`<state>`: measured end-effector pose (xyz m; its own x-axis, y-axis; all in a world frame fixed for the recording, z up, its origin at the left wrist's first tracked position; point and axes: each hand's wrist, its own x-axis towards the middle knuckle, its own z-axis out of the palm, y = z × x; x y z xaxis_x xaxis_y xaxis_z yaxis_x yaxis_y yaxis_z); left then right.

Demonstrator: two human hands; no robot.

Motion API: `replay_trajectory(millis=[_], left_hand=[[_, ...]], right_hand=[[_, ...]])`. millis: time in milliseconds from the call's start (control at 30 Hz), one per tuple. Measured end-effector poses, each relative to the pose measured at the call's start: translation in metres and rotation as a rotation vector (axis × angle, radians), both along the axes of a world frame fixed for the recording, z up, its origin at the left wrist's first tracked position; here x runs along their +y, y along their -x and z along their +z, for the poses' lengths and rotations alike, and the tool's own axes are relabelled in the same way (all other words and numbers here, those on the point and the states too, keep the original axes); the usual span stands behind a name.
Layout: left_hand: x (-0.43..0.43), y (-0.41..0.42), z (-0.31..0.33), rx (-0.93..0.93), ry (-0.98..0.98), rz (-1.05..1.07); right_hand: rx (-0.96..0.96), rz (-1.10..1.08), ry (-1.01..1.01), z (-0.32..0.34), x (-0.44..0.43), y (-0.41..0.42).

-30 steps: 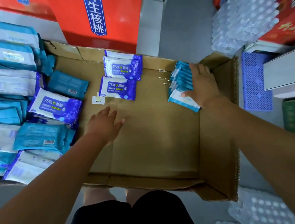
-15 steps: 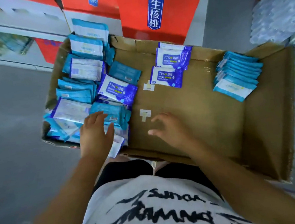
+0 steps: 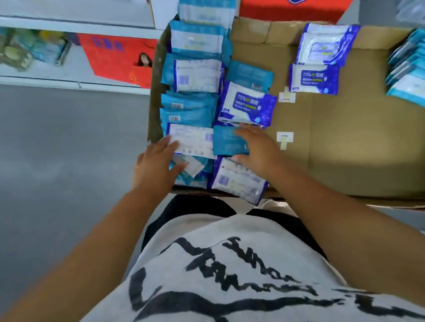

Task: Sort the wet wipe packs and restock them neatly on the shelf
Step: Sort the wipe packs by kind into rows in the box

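The left hand [image 3: 155, 165] is near the middle of the frame, reaching up from the lower left corner, palm down, fingers straight and slightly spread. The right hand [image 3: 259, 149] is near it on the right, palm down, fingers loosely stretched.

Red gift box [image 3: 282, 5] beyond the carton, grey floor [image 3: 52, 162] left.

"75%" on blue wipe pack [image 3: 247, 103]
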<state>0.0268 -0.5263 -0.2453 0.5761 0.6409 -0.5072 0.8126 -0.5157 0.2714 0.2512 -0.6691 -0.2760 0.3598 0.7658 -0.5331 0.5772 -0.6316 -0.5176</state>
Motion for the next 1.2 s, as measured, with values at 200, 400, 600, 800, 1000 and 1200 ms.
replay_trajectory(millis=[200, 400, 600, 800, 1000, 1200], left_hand=[[0.005, 0.003, -0.002, -0.024, 0.007, -0.062], [-0.012, -0.024, 0.022, -0.364, 0.248, 0.241], [-0.018, -0.063, 0.033, -0.544, 0.933, 0.674], [-0.013, -0.054, 0.03, -0.594, 0.968, 0.953], [0.004, -0.022, 0.03, -0.614, 0.903, 1.083], [0.0, -0.011, 0.032, -0.622, 0.933, 1.128]], right_hand=[[-0.014, -0.167, -0.036, 0.001, -0.002, -0.001], [0.131, -0.556, -0.304, 0.034, -0.004, 0.002], [0.469, -0.742, -0.351, 0.068, 0.001, 0.031], [0.275, -0.72, -0.336, 0.044, -0.002, 0.024], [0.195, -0.482, -0.057, 0.004, -0.015, 0.01], [0.049, -0.321, -0.028, -0.02, -0.014, 0.006]])
